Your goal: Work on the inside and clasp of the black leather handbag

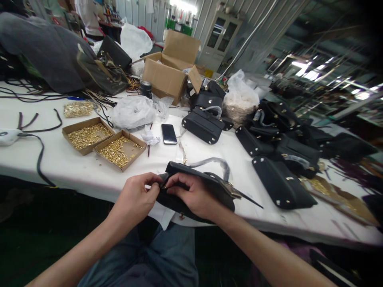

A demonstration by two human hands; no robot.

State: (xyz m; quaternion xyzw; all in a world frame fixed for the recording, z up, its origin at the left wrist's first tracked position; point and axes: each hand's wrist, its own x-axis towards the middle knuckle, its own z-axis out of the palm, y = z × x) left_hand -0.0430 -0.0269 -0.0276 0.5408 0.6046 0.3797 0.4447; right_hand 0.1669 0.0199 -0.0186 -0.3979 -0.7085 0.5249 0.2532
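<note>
While I stand watching, a black bag (224,199) sits at the near edge of the counter (209,153), partly overhanging the lap of a person in blue jeans (173,259). The left hand (140,195) pinches the bag's left end between thumb and fingers. Just beside it, the right hand (191,193) has its grip pressed together on the same end, thumb and forefinger meeting there; whatever small piece lies between the fingertips, I cannot tell. A film-wrapped handle (226,169) loops out on the bag's far side.

Beyond it, towards the middle of the counter, lies a dark phone (169,134). To the left, near the front edge, two cardboard trays (134,160) stand side by side, touching, with small gold-coloured pieces (115,151) in both. Behind them are a clear packet (78,109) of similar pieces and a crumpled white plastic bag (133,111).

More black bags (284,183) crowd the counter's right half, some with metal studs showing. Towards the far edge stands an open cardboard box (163,77), flaps up, and grey sheeting (54,52) drapes over a heap near the far left corner. A pale cabinet (221,36) stands against the wall.
</note>
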